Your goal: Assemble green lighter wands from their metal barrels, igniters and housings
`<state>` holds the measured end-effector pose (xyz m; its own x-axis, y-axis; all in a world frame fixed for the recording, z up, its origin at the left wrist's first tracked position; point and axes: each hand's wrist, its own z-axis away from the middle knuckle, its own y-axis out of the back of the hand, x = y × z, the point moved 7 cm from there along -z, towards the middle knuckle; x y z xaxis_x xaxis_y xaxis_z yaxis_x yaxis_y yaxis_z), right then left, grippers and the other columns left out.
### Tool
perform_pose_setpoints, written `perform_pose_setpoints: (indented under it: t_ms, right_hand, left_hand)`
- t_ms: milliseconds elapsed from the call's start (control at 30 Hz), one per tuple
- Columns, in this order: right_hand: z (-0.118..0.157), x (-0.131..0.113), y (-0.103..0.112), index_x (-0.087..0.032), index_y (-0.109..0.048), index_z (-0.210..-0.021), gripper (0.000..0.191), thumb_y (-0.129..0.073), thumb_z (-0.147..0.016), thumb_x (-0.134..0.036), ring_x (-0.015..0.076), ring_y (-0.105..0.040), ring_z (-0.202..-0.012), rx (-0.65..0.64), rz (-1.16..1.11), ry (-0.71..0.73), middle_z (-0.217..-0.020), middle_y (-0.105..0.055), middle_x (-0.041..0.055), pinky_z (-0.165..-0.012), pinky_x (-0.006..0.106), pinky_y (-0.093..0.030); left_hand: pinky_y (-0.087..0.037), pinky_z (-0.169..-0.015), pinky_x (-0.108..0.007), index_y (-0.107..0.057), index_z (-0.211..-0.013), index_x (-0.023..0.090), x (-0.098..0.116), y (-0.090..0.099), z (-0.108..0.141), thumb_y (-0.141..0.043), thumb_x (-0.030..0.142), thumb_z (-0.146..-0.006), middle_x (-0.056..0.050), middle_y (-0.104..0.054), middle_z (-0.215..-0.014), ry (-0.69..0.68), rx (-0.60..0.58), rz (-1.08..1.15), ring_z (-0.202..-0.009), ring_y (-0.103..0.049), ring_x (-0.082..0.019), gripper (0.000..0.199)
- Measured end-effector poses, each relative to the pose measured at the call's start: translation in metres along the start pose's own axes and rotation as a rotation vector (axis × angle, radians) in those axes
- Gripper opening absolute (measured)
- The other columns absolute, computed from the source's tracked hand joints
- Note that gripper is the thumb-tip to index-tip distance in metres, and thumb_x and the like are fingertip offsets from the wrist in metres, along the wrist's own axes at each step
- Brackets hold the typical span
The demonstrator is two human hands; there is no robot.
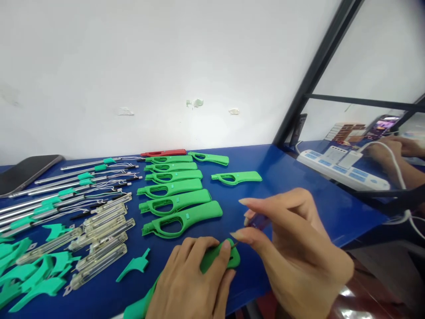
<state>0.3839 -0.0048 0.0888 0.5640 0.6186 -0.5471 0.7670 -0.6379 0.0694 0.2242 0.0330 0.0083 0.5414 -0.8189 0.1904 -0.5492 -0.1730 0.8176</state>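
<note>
My left hand [191, 279] presses down on a green lighter body [234, 259] at the table's front edge, its fingers wrapped over the handle. A silver rod sticks out of the body's far left end. Close beside it, my right hand [295, 248] pinches a small piece with a dark purple, see-through part [259, 220]. A thin tip shows near the end of the green handle; whether it touches is hard to tell. Behind my hands lie several green lighter shells [186, 215] in a column. Loose teal triggers [136, 265] and clear fuel tanks [102, 266] lie to the left.
Silver lighter rods with wires [49, 201] lie in a row at the left, by a dark phone [29, 173]. A red shell [166, 153] is at the back. On the right stand a black frame post [315, 75] and a white power strip [345, 170]; another person's hands [395, 148] show beyond.
</note>
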Motion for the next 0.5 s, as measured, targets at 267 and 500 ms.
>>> perform_pose_setpoints:
  t_ms: [267, 500]
  right_hand:
    - [0.0005, -0.0025, -0.0053, -0.035, -0.086, -0.136, 0.05, -0.08, -0.1, -0.001, 0.0118, -0.077, -0.09, -0.075, -0.065, -0.003, -0.103, -0.081, -0.0039, -0.076, 0.022, -0.067]
    - [0.0036, 0.0001, -0.004, -0.037, -0.087, -0.136, 0.041, -0.069, -0.11, -0.011, 0.0208, -0.083, -0.102, -0.136, -0.064, -0.044, -0.127, -0.084, 0.0034, -0.076, 0.033, -0.072]
  left_hand:
    - [-0.069, -0.078, -0.043, -0.074, -0.141, 0.035, 0.0009, -0.0009, 0.0007, -0.052, 0.029, -0.118, 0.001, -0.081, -0.12, 0.009, -0.001, 0.007, -0.096, -0.081, -0.024, 0.033]
    - [-0.069, -0.082, -0.043, -0.075, -0.14, 0.036, 0.0014, 0.002, -0.0005, -0.054, 0.028, -0.117, 0.001, -0.081, -0.119, 0.054, -0.033, 0.005, -0.097, -0.081, -0.024, 0.033]
